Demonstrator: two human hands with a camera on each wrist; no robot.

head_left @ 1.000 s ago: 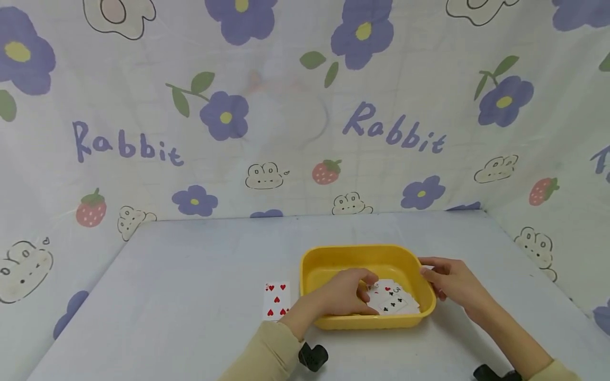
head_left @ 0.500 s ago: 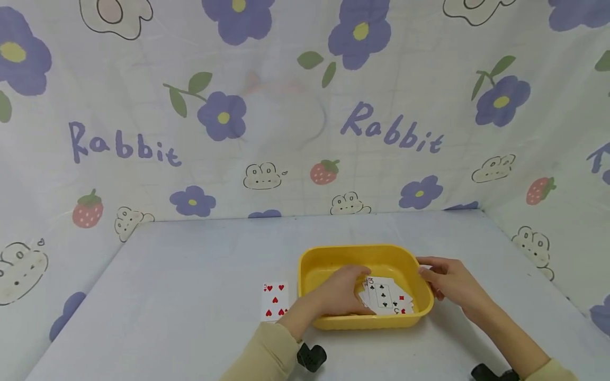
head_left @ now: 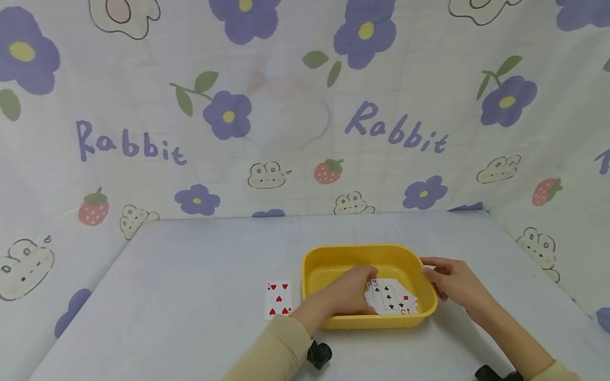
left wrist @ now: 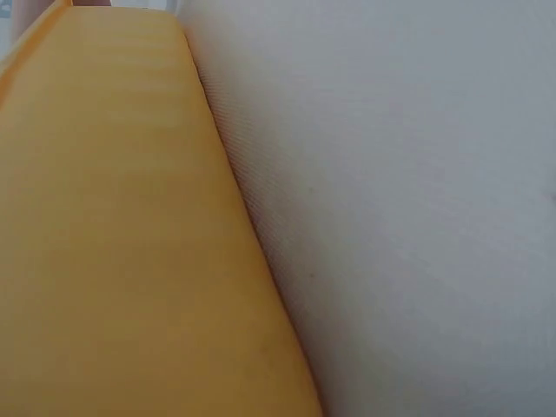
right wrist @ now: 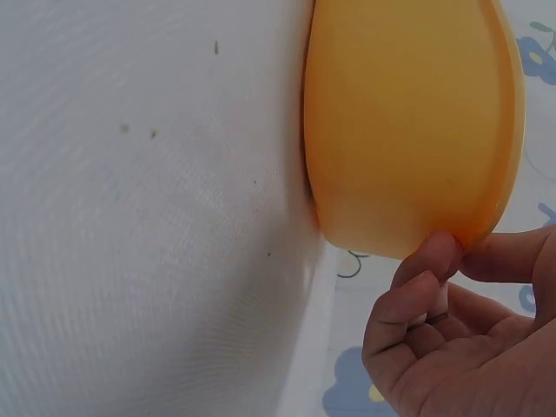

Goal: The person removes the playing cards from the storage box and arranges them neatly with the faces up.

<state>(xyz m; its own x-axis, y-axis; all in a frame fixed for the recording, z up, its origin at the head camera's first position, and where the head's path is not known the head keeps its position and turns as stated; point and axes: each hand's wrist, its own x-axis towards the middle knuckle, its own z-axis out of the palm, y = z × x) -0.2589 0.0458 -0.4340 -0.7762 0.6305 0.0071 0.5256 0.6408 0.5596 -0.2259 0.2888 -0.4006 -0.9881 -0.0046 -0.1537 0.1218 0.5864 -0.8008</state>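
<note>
Loose cards (head_left: 392, 297), judged light, slick and bendable, are cupped by the left hand (head_left: 351, 293) in the tray (head_left: 367, 322), toward the bench's (head_left: 205, 264) right edge. The tray's rim is pinched by the right hand (head_left: 455, 280); cards are best gripped by their edges.

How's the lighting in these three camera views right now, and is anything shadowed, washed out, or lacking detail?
Head view: fairly even light, a soft shadow on the white table beside the right forearm; left wrist: dimmer, the yellow tray smooth and low in detail; right wrist: a broad soft shadow, the right hand reasonably sharp.
</note>
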